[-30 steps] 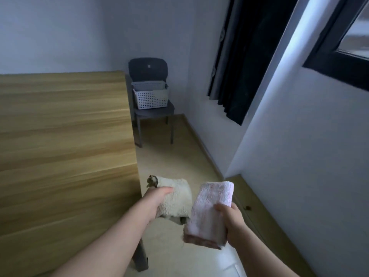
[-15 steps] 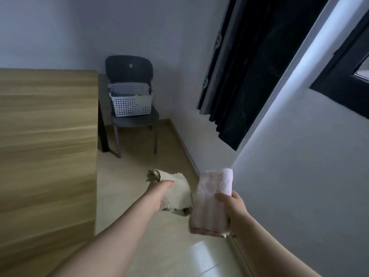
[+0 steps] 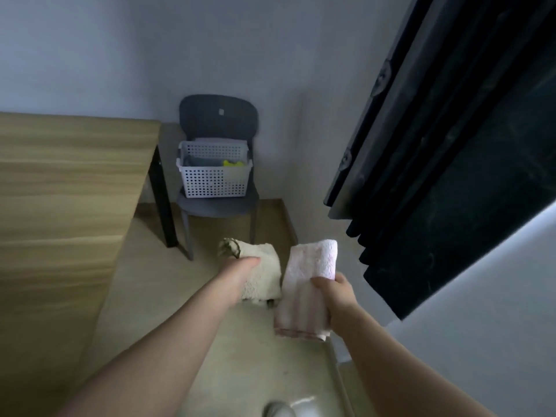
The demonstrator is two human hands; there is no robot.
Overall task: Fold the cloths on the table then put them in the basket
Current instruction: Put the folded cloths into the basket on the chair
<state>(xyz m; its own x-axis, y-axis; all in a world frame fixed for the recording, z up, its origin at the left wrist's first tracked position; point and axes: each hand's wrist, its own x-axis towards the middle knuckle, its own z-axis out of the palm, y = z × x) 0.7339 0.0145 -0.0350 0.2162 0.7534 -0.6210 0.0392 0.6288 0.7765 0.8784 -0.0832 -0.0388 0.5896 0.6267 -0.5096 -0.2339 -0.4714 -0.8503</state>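
My left hand (image 3: pixel 240 270) grips a folded cream fluffy cloth (image 3: pixel 261 275) held out over the floor. Beside it, my right hand (image 3: pixel 334 296) holds a folded pink cloth (image 3: pixel 307 284) that hangs downward. Ahead stands a white perforated basket (image 3: pixel 215 182) on the seat of a dark grey chair (image 3: pixel 219 121). Inside the basket lie a grey cloth and something yellow. Both cloths are well short of the basket, lower in the view.
A wooden table (image 3: pixel 66 191) with a black leg (image 3: pixel 162 203) fills the left side. Dark curtains (image 3: pixel 445 145) hang at the right along the white wall. Tan floor runs between table and wall up to the chair. A shoe tip (image 3: pixel 278 410) shows at the bottom.
The view has moved along the table toward the chair; the basket now appears nearer and more central. Both hands still carry their cloths in front.
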